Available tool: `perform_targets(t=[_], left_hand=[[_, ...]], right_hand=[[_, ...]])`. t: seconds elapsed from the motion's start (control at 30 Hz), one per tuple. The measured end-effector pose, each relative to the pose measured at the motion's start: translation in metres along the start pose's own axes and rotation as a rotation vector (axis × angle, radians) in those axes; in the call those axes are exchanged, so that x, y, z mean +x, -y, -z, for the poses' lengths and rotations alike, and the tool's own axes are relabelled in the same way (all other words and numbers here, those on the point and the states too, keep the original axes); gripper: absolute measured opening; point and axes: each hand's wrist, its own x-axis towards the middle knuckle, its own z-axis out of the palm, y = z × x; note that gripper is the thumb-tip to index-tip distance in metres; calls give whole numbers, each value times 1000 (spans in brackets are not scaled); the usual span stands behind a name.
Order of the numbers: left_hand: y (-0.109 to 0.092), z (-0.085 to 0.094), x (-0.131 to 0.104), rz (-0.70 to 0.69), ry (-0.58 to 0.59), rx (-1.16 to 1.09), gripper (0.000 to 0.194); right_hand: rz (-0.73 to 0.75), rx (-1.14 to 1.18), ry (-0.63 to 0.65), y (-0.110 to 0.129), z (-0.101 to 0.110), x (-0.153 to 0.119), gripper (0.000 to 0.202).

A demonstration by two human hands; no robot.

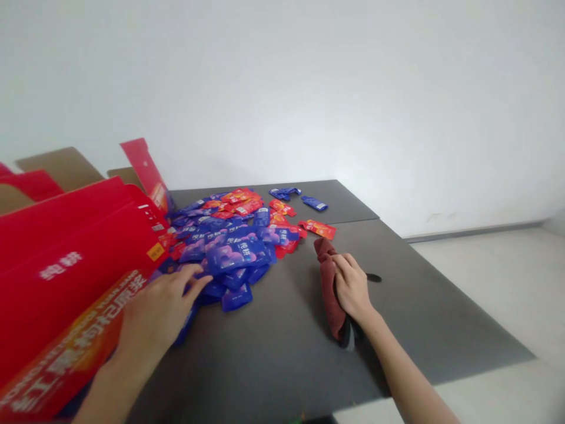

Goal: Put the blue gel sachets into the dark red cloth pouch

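My right hand (351,285) is closed around a bunched reddish-brown cloth (332,294) on the grey table. A black and grey piece (348,335) pokes out at the near end of the cloth; I cannot make out what it is. My left hand (174,297) reaches over the near left edge of a heap of small pouches, thumb and index finger apart. Blue pouches (232,256) with purple fruit prints lie just past its fingertips, and red-orange pouches (242,203) are mixed in behind. Whether the fingertips touch a pouch is hard to see.
On the left stands a large red box (79,235) with its flaps up, beside the heap. Several loose pouches, among them a blue pouch (315,203) and an orange pouch (318,228), lie farther back on the grey table (424,318). A white wall rises behind.
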Motion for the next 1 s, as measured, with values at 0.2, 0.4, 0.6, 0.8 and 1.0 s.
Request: perform_targets(t=[0.2,0.4,0.6,0.8,1.0], left_hand=[[-8,-19,83,-290,299,136,51],[-21,-24,96,-148,231,289,70],[-7,-31,88,55,63,347,72],[2,-29,89,-65,-7,288,62],[-5,-75,114,-160,69,131,61]], right_hand=[[65,53,37,6,0,-4,27],[33,156,-16,6,8,-2,25],[31,116,62,11,10,-3,26],[65,47,138,17,10,-5,26],[87,32,54,13,12,-6,26]])
